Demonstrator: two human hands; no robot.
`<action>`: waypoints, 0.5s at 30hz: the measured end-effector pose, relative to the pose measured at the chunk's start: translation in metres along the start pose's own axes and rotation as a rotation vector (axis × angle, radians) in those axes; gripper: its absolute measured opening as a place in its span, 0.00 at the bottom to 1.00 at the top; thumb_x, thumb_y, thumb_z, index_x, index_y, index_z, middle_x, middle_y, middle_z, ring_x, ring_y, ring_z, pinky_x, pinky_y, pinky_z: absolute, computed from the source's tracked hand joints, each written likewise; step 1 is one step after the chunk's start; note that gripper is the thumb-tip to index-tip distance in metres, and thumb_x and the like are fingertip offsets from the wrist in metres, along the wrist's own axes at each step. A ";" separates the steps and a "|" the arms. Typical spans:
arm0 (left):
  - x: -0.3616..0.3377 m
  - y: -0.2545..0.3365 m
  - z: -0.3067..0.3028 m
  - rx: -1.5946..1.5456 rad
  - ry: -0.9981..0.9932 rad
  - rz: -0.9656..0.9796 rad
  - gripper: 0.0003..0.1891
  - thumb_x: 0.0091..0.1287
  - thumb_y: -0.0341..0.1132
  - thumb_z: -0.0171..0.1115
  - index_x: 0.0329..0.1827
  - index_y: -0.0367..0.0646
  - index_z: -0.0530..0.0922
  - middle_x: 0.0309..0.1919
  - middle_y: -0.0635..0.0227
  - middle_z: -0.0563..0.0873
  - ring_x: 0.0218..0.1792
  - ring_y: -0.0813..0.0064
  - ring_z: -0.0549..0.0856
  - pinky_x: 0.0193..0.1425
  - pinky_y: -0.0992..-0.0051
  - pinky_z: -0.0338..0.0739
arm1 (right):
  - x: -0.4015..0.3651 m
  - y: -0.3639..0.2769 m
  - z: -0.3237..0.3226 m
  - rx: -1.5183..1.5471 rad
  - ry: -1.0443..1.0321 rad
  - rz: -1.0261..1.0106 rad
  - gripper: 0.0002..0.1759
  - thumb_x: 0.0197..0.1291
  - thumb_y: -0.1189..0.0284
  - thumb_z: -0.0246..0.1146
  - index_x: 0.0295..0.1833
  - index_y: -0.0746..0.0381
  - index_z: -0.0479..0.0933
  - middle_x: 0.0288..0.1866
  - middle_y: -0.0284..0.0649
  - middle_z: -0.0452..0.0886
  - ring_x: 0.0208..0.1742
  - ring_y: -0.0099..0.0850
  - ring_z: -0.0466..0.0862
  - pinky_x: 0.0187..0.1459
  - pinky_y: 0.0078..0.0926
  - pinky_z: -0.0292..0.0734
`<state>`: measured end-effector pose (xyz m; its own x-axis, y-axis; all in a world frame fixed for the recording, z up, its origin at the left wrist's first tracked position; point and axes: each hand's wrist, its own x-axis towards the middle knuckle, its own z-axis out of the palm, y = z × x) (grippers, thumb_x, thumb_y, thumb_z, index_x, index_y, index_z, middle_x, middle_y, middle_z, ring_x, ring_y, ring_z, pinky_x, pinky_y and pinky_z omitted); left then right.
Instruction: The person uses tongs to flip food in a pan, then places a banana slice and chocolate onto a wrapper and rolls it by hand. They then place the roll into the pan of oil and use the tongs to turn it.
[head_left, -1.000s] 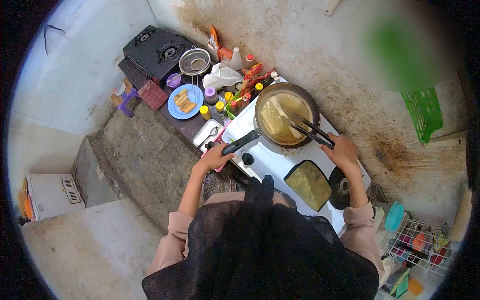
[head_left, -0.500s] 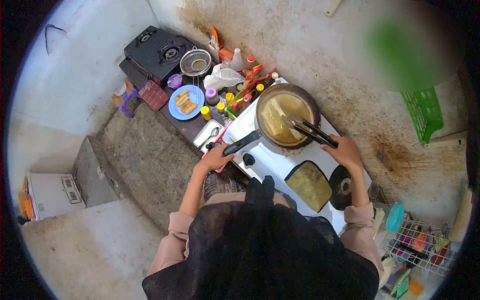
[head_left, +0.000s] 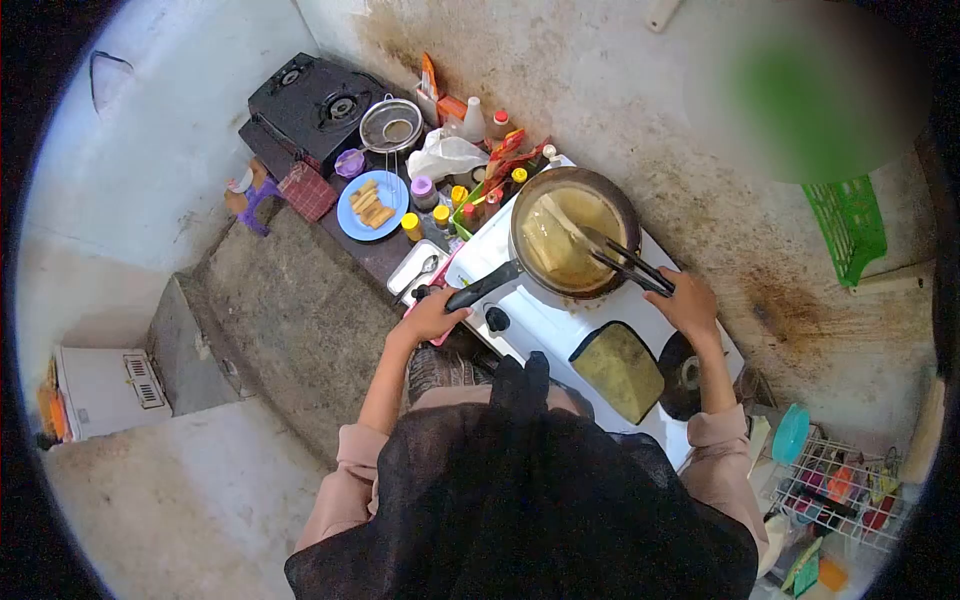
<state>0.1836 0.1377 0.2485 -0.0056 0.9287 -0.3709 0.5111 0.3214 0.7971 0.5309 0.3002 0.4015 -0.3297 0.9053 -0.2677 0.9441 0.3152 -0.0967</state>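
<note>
My left hand (head_left: 432, 314) is wrapped round the black handle (head_left: 484, 287) of a frying pan (head_left: 627, 205) standing on the white stove (head_left: 545, 335). Pale rolls (head_left: 545, 250) lie in the pan's cloudy oil. From the right side, my right hand (head_left: 692, 303) grips black-handled tongs (head_left: 632, 270) whose tips reach over the oil. At those tips one pale roll (head_left: 565, 216) sits at a slant above the others; whether the tips are fully closed on it is hard to see. A blue plate (head_left: 398, 222) with several browned rolls (head_left: 372, 205) stands beyond my left hand.
Seasoning bottles (head_left: 423, 192) crowd the counter left of the pan, near a strainer (head_left: 391, 125) and a black two-burner stove (head_left: 325, 100). A folded greenish cloth (head_left: 618, 372) lies on the white stove beside a burner (head_left: 684, 374). A wire rack (head_left: 835, 490) stands at lower right.
The tongs have shifted slightly, and one roll at their tips now lies at a different slant, raised over the others. My left hand stays on the pan handle.
</note>
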 end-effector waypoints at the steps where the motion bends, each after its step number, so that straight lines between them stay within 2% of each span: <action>1: 0.000 0.000 0.000 -0.003 -0.001 0.004 0.21 0.58 0.45 0.61 0.47 0.38 0.74 0.36 0.53 0.80 0.40 0.60 0.79 0.47 0.67 0.71 | -0.002 -0.004 -0.001 -0.034 0.039 0.003 0.25 0.46 0.57 0.67 0.50 0.55 0.76 0.36 0.47 0.79 0.41 0.43 0.80 0.42 0.40 0.75; 5: 0.001 -0.002 0.001 -0.020 -0.010 -0.002 0.21 0.58 0.45 0.61 0.47 0.38 0.74 0.35 0.54 0.80 0.38 0.61 0.79 0.44 0.67 0.71 | -0.005 -0.005 0.009 -0.246 0.145 0.030 0.29 0.48 0.61 0.65 0.58 0.53 0.69 0.43 0.42 0.75 0.43 0.40 0.79 0.39 0.37 0.76; 9: 0.002 -0.006 0.002 -0.007 0.014 0.030 0.22 0.58 0.46 0.61 0.48 0.38 0.74 0.35 0.54 0.80 0.39 0.60 0.79 0.45 0.67 0.71 | -0.003 -0.005 0.026 -0.411 0.186 0.011 0.30 0.48 0.65 0.65 0.60 0.51 0.67 0.46 0.40 0.72 0.41 0.35 0.80 0.37 0.31 0.77; 12: 0.004 -0.011 0.004 0.043 0.006 0.062 0.20 0.62 0.44 0.60 0.48 0.38 0.71 0.27 0.66 0.78 0.28 0.77 0.78 0.31 0.75 0.73 | -0.005 -0.001 0.036 -0.480 0.248 -0.065 0.29 0.47 0.68 0.64 0.58 0.52 0.68 0.45 0.39 0.72 0.40 0.32 0.80 0.36 0.29 0.77; 15: 0.004 -0.010 0.003 0.043 -0.003 0.057 0.20 0.62 0.44 0.60 0.48 0.38 0.71 0.27 0.66 0.78 0.28 0.77 0.79 0.30 0.75 0.73 | -0.009 0.004 0.045 -0.531 0.323 -0.129 0.28 0.45 0.70 0.63 0.57 0.51 0.69 0.44 0.38 0.72 0.38 0.31 0.79 0.34 0.28 0.77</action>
<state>0.1814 0.1373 0.2375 0.0268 0.9448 -0.3265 0.5472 0.2595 0.7958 0.5376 0.2805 0.3605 -0.5012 0.8649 0.0249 0.7973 0.4504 0.4019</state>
